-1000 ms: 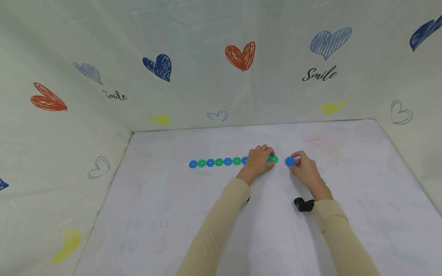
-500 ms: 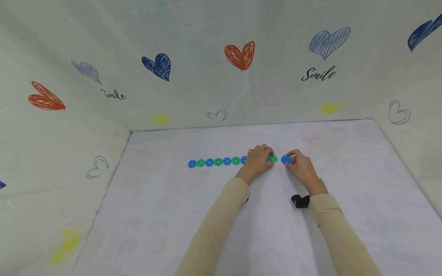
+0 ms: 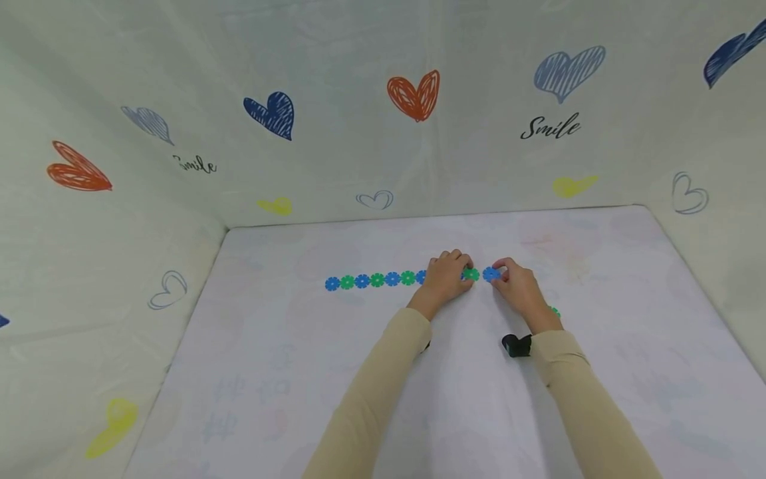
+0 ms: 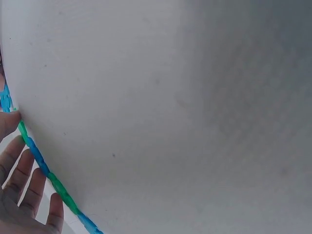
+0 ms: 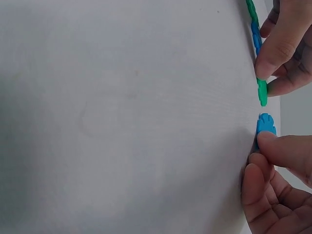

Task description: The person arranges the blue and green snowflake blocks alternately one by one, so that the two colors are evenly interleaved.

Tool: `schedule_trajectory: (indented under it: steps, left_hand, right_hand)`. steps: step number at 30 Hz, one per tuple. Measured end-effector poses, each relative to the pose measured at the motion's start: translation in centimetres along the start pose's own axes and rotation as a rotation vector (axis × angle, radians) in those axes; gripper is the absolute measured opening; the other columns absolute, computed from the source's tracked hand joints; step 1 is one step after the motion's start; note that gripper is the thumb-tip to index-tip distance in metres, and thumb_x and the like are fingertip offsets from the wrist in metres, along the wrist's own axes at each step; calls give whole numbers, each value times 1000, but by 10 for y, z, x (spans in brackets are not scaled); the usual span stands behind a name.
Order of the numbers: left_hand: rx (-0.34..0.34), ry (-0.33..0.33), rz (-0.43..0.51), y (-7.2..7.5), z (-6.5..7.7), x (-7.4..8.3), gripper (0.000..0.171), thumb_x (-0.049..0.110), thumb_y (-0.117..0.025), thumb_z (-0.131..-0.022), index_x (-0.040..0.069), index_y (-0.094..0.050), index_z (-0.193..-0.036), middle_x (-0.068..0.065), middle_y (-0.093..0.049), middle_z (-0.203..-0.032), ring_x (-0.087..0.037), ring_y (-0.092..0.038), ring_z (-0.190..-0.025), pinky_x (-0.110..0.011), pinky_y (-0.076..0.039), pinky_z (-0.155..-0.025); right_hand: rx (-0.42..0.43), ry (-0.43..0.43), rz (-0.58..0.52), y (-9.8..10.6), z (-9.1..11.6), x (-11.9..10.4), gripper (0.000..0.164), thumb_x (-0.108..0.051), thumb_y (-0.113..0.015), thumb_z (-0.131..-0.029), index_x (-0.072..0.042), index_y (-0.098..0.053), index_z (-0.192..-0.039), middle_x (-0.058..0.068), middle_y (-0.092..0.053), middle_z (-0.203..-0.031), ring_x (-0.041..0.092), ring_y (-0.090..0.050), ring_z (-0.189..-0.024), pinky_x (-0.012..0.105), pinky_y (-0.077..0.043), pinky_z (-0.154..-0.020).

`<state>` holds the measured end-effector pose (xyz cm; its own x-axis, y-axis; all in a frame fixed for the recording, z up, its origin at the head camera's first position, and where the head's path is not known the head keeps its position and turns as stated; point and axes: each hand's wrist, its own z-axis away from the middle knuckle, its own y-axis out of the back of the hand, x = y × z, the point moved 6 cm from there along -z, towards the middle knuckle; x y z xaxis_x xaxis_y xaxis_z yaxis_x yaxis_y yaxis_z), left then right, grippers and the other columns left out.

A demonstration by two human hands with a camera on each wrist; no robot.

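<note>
A straight chain of interlocking flower-shaped discs (image 3: pixel 362 281), blue and green by turns, lies across the white tabletop. Over its right part is my left hand (image 3: pixel 445 279), pinching the green end disc (image 3: pixel 471 274) between thumb and finger; the hand hides several discs beneath it. My right hand (image 3: pixel 522 293) pinches a loose blue disc (image 3: pixel 489 273) by its right side. In the right wrist view the blue disc (image 5: pixel 266 124) is tilted up and faces the green end disc (image 5: pixel 263 92), with a narrow gap between them. The left wrist view shows the chain (image 4: pixel 61 189) running along my fingers (image 4: pixel 34 187).
Another green disc (image 3: pixel 556 312) lies to the right, partly hidden by my right wrist. A black wrist camera (image 3: pixel 516 346) sticks out beside the right sleeve (image 3: pixel 574 379). A pale cloth wall printed with hearts stands behind the tabletop (image 3: pixel 269 399).
My right hand has moved left with the blue disc, narrowing the gap to the green end disc. My left hand has stayed on the chain. The view has shifted slightly.
</note>
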<state>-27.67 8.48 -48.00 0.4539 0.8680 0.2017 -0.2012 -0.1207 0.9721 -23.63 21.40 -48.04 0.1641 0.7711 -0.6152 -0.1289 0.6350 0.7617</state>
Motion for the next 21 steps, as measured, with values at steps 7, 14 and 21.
schedule_trajectory:
  steps: [7, 14, 21]
  left_hand:
    - [-14, 4, -1, 2, 1, 1, 33, 40, -58, -89, 24, -55, -118, 6, -54, -120, -13, -48, -112, -35, -41, -96]
    - [-15, 8, 12, 2, 2, 1, 33, 40, -58, -90, 24, -55, -118, 6, -54, -119, -13, -48, -112, -35, -41, -98]
    - [-17, 14, 9, 2, 2, 0, 34, 41, -58, -89, 24, -55, -119, 6, -54, -120, -14, -48, -113, -36, -41, -99]
  right_hand:
    - [-5, -8, 24, -2, -2, 2, 32, -12, -54, -93, 0, -45, -122, 21, -58, -93, 26, -52, -76, 32, -44, -67]
    - [-21, -23, 35, -5, -4, 1, 34, -13, -54, -93, 0, -46, -124, 19, -58, -92, 26, -51, -76, 31, -44, -67]
    - [-45, -35, 31, -4, -5, -1, 35, -14, -53, -94, 0, -45, -125, 21, -56, -95, 28, -51, -79, 33, -45, -69]
